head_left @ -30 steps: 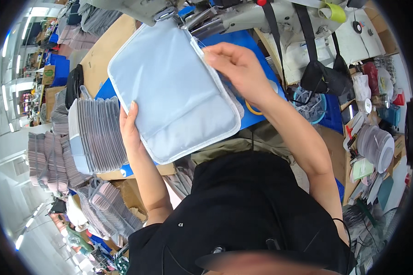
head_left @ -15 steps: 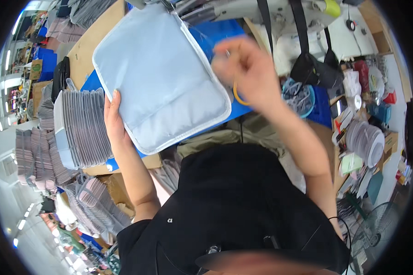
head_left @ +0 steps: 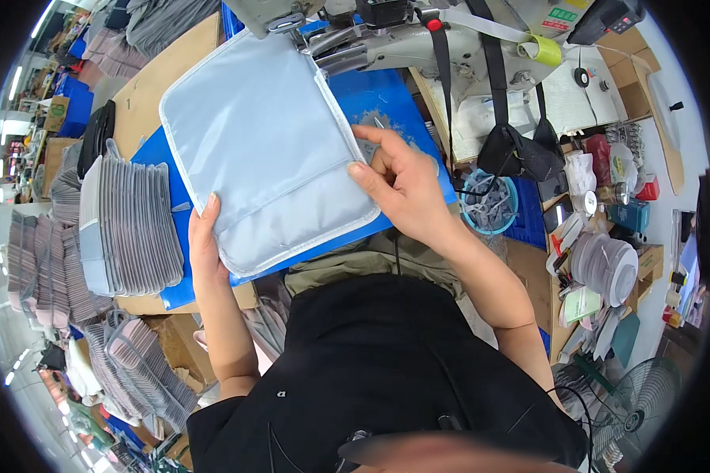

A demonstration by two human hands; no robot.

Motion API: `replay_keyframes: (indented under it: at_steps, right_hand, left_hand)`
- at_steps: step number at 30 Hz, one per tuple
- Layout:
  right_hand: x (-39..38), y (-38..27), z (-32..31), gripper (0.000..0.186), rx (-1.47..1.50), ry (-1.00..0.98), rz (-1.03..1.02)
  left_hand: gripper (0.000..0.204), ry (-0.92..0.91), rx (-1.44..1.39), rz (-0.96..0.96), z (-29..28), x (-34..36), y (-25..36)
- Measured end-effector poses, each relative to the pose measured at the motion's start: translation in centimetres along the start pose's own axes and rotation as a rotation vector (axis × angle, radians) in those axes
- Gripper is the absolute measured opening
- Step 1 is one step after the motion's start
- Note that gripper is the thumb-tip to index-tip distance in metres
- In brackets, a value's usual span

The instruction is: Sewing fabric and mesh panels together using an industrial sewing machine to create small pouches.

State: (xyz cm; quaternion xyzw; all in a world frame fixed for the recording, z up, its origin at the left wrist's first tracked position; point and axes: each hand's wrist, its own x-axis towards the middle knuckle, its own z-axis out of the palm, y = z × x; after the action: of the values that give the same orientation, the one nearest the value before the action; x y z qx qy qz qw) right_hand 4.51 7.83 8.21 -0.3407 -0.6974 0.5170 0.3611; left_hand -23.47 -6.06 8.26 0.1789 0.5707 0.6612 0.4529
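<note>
Both hands, left hand [head_left: 205, 240] and right hand [head_left: 398, 185], were kept gripping the grey pouch [head_left: 264, 146]; it had been slid farther under the sewing machine [head_left: 386, 39], on the blue mat [head_left: 386, 98].

A flat, pale grey-blue fabric pouch panel [head_left: 264, 150], roughly square with rounded corners and a lighter bound edge all around, lies tilted on the blue table mat. A stitched seam crosses it, parallel to its near edge. Its far edge reaches under the head of the sewing machine, and its near left corner hangs slightly past the mat's near edge. It lies face up and smooth, with only faint creases across its middle.
</note>
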Motion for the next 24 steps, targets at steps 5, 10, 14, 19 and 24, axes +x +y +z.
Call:
replay_keyframes:
  at_steps: [5,10,14,19,24]
  right_hand:
    - [0.0,0.6,0.0,0.048,-0.029,-0.101,0.090]
    - [-0.3,1.4,1.6,0.047,0.693,-0.101,0.166]
    - [0.4,1.3,2.7,0.047,1.155,-0.068,0.234]
    - [3.3,1.4,3.7,0.049,1.204,-0.080,0.150]
    - [6.7,1.7,4.5,0.045,1.181,-0.058,0.163]
  left_hand:
    - [0.074,-0.003,0.005,0.011,-0.1,0.2,0.2]
    - [0.075,-0.020,0.014,-0.005,-0.7,0.0,0.0]
    - [0.075,-0.014,0.037,0.047,-0.8,0.5,0.4]
    - [0.051,-0.009,0.060,0.105,-0.4,3.1,2.1]
    - [0.073,0.011,0.120,0.101,0.1,6.7,4.0]
